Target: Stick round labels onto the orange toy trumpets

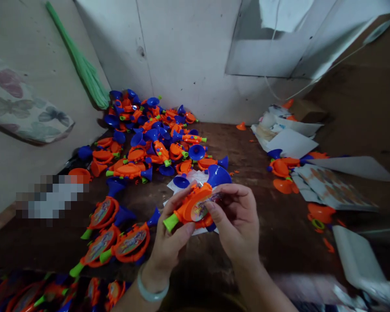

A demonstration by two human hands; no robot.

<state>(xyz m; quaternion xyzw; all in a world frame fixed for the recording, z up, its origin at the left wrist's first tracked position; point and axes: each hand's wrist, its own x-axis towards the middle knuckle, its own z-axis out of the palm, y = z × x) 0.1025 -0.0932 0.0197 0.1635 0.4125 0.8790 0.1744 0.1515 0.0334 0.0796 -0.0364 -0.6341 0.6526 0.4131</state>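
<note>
An orange toy trumpet [194, 200] with a blue bell and a lime-green mouthpiece is held at the middle, above the table. My left hand [169, 242] is closed round its mouthpiece end, thumb at the lower edge. Against its round face lies a shiny printed sticker [199, 211], pinched at the right by the thumb and fingers of my right hand [238, 227]. The right fingertips are partly hidden behind the sticker and the toy. Beneath the hands are white paper sheets [199, 177]. Left of my hands, several trumpets with printed faces [131, 242] lie together.
A large heap of toy trumpets [156, 134] covers the back left of the dark table [247, 151]. Printed sticker sheets [331, 184], loose papers [292, 143] and orange parts [320, 213] lie at the right. More trumpets [26, 297] sit below the front left edge.
</note>
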